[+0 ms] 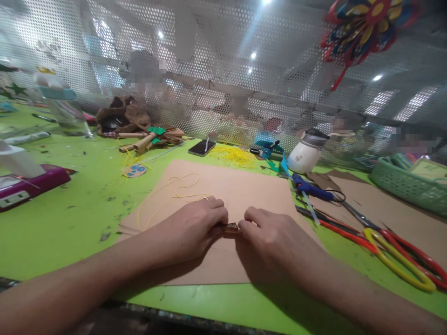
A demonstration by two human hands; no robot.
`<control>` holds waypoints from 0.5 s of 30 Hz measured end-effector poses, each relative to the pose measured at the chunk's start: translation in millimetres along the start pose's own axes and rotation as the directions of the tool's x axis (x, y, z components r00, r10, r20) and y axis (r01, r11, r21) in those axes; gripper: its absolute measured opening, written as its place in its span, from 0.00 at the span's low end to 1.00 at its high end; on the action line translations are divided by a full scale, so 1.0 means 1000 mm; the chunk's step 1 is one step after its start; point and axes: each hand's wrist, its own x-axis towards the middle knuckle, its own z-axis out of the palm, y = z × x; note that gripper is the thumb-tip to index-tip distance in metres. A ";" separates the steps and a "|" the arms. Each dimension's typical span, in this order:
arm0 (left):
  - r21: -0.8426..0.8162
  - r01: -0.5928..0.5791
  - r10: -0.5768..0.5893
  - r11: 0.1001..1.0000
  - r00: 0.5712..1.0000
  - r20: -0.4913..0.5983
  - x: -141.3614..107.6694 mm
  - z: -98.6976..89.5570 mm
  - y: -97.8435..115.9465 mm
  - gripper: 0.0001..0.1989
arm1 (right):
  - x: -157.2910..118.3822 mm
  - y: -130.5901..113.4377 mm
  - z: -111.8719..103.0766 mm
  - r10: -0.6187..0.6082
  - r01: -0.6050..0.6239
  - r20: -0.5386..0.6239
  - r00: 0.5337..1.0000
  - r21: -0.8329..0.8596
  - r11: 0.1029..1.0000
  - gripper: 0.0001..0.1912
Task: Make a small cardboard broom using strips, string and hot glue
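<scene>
Over a stack of brown paper sheets [244,181], both hands meet on a small narrow brown piece [231,228], perhaps folded card, with a shiny top. My left hand [197,225] is closed on its left end. My right hand [274,232] pinches the right end between thumb and fingers. Only a short middle stretch of the piece shows; the fingers cover the rest. A loose yellow thread [190,195] curls across the sheets beside my left hand.
Right of the paper lie large scissors [398,263] with red and yellow handles and a blue glue gun [310,188]. Behind are a phone [201,147], yellow shreds [232,155] and a white jar [304,153]. A purple power strip [52,179] sits left, a green basket [401,186] right.
</scene>
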 end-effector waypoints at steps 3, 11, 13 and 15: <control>-0.024 0.028 -0.029 0.999 0.999 -0.021 0.000 0.001 0.001 0.09 | 0.004 0.002 -0.001 0.018 -0.018 -0.010 1.000 0.032 0.999 0.06; -0.036 0.060 -0.059 0.998 0.998 0.004 0.002 -0.002 0.000 0.09 | 0.007 0.003 -0.008 0.160 -0.181 0.117 0.980 0.204 0.962 0.07; -0.043 0.052 -0.051 0.998 0.998 0.031 0.003 -0.005 0.000 0.08 | 0.005 0.006 -0.010 0.220 -0.258 0.163 0.962 0.272 0.927 0.07; -0.046 0.064 -0.062 0.997 0.997 0.043 0.004 -0.007 0.001 0.08 | 0.003 0.009 -0.010 0.272 -0.328 0.205 0.940 0.330 0.885 0.07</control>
